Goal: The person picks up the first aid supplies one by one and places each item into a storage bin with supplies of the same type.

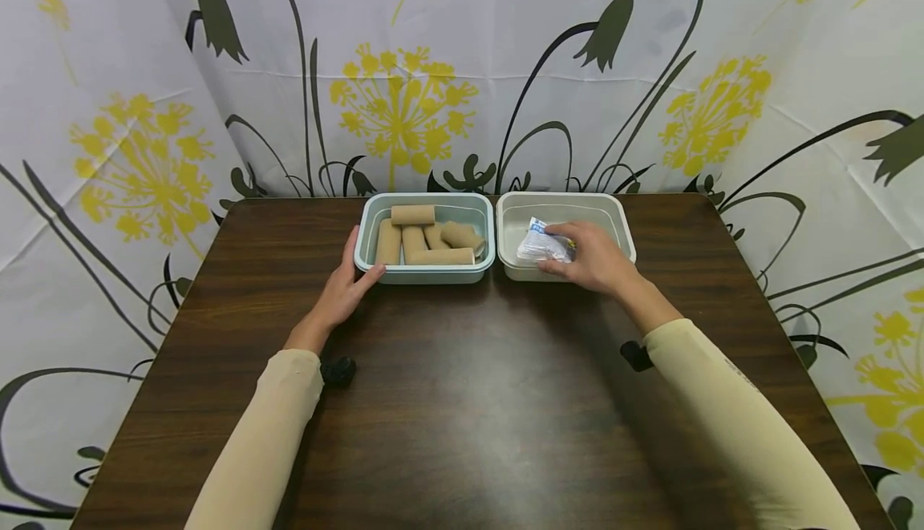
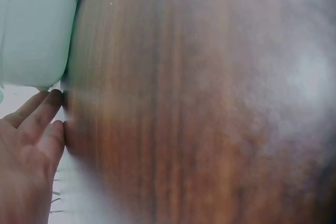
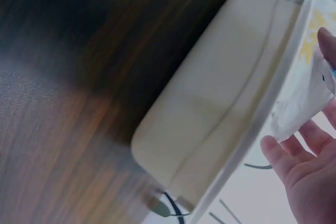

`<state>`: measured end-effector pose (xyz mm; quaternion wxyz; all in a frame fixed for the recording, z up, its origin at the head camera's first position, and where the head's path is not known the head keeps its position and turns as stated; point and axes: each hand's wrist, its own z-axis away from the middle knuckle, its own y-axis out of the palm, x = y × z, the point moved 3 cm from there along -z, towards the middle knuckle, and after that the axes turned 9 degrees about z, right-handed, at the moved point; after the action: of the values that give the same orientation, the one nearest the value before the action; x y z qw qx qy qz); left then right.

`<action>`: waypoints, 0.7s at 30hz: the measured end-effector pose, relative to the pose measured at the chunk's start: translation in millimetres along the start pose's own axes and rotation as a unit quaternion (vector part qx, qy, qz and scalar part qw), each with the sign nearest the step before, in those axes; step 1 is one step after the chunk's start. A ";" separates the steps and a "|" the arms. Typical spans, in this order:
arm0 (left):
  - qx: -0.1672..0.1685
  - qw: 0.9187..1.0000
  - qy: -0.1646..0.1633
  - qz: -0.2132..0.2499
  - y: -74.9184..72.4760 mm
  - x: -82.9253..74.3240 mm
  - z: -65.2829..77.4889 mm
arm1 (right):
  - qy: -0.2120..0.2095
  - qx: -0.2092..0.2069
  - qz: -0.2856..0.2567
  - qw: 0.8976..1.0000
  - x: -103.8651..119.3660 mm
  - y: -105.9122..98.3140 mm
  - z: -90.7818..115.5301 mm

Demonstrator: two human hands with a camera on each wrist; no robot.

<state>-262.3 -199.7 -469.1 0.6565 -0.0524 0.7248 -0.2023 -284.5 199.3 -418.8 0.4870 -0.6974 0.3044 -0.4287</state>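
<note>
In the head view my left hand (image 1: 339,297) rests against the left end of a pale blue plastic bin (image 1: 433,275), thumb at its front corner and fingers along its side. Several tan cardboard tubes (image 1: 442,256) lie in that bin. The left wrist view has the straight fingers (image 2: 44,111) at the bin's lower corner (image 2: 34,51). With thumb and fingers my right hand (image 1: 595,257) pinches a small crinkled clear plastic packet (image 1: 543,243) with blue and white print, over a whitish bin (image 1: 511,217). In the right wrist view the packet (image 3: 302,100) is above the bin's rim.
Both bins stand side by side at the far edge of a dark wooden table (image 1: 462,402). Behind them hangs a white curtain (image 1: 505,57) with yellow and dark green flower prints. A black wrist camera (image 1: 338,371) sits by the left cuff, another by the right.
</note>
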 end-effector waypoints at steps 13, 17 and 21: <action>-0.017 1.000 0.012 -0.011 -3.0 44.1 -14.9 | 0.051 0.021 -0.018 0.998 -16.5 16.1 -16.7; -0.017 1.000 0.014 -0.012 -3.2 44.3 -14.3 | 0.053 0.018 -0.036 0.998 -16.6 20.4 -17.7; -0.016 1.000 0.012 -0.009 -2.9 44.1 -13.6 | 0.046 0.010 -0.056 0.997 -17.7 24.2 -15.5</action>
<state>-281.9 -214.4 -508.4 0.6451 -0.0670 0.7350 -0.1975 -306.4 199.5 -444.4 0.4550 -0.6881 0.2828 -0.4894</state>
